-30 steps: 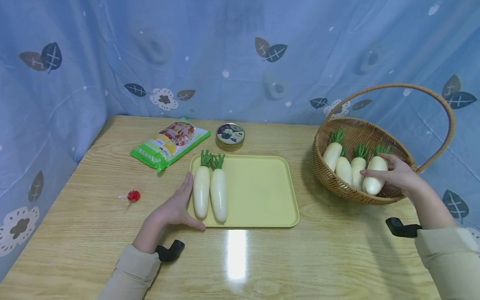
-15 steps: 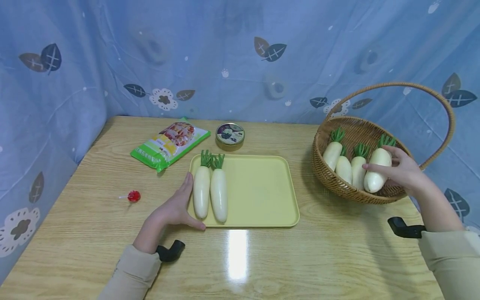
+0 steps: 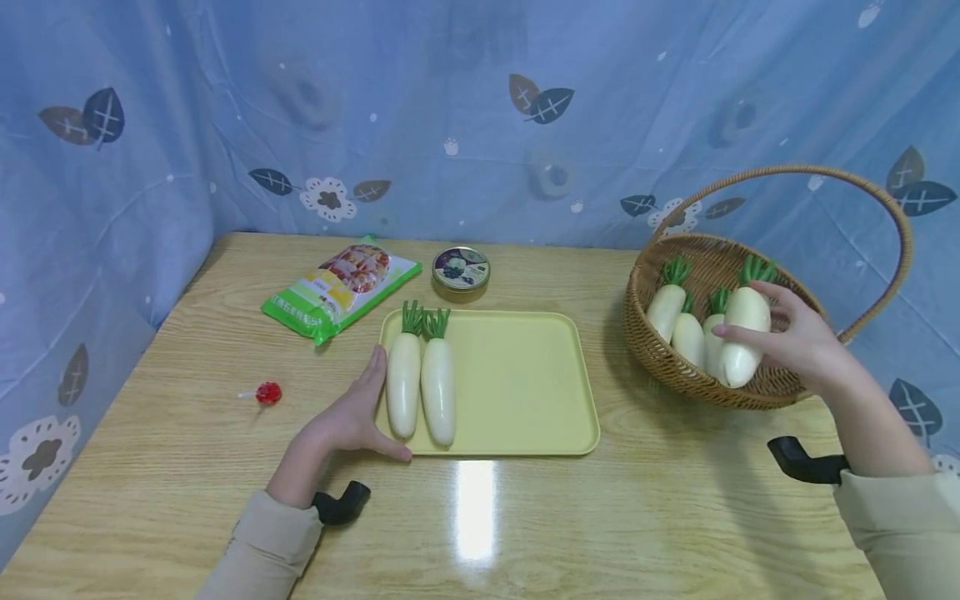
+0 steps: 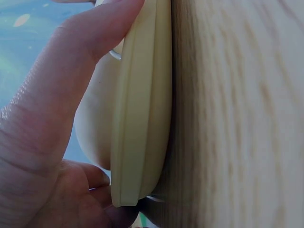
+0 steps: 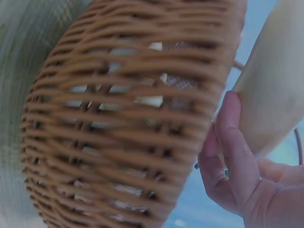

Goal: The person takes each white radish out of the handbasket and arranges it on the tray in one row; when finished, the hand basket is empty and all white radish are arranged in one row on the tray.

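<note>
My right hand (image 3: 802,337) grips a white radish (image 3: 745,321) with green leaf stubs, the thumb on its left side and fingers on its right. This radish is raised over the wicker basket (image 3: 675,375), overlapping another radish (image 3: 712,337) in the head view. In the right wrist view the held radish (image 5: 278,80) shows beyond the basket's woven wall. My left hand (image 3: 351,417) holds the near left corner of a yellow tray (image 3: 517,383), thumb at the front edge, fingers along the left side. Two radishes (image 3: 402,383) lie side by side at the tray's left.
More radishes (image 3: 665,310) lean inside the basket, whose tall handle (image 3: 795,171) arches above. Behind the tray stand a round tin (image 3: 461,273) and a green-and-white food packet (image 3: 341,287). A red lollipop (image 3: 267,392) lies on the table's left. A blue patterned curtain (image 3: 465,117) closes the back.
My right hand has lifted the radish from among the others in the basket and shifted it slightly left. The left hand and the tray have stayed in place.
</note>
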`<state>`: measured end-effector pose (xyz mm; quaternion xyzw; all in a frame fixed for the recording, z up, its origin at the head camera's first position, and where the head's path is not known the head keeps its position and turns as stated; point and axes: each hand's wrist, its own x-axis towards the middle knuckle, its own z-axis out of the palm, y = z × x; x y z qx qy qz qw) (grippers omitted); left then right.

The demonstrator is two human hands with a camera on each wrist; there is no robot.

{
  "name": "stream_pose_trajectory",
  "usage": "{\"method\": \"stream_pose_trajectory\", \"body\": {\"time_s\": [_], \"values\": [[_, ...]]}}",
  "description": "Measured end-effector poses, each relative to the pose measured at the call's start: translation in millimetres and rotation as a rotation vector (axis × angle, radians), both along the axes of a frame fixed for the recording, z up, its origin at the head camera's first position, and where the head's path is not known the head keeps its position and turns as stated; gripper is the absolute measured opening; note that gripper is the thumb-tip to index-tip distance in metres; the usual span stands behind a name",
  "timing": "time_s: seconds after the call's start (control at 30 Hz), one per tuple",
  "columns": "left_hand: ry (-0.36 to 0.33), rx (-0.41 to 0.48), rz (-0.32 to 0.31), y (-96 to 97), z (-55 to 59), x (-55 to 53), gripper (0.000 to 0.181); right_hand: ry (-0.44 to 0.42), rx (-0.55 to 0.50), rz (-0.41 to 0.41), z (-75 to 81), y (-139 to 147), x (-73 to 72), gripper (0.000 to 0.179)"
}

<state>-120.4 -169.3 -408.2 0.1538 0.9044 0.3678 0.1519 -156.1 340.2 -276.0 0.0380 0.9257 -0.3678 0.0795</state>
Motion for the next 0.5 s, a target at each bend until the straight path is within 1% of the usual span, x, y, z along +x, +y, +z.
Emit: {"method": "stream_pose_trajectory", "body": {"time_s": [0.2, 0.33, 0.5], "values": [[-0.009, -0.007, 0.004, -0.3, -0.3, 0.0, 0.148, 0.035, 0.024, -0.004, -1.3, -9, 2.8, 0.096], [-0.003, -0.006, -0.005, -1.0, -0.3, 0.5, 0.148, 0.047, -0.003, 0.027, 2.6, -20, 7.1, 0.095], [0.006, 0.010, -0.009, -1.3, 0.6, 1.3, 0.147, 0.059, 0.000, 0.048, 7.4, -32, 13.4, 0.094]]}}
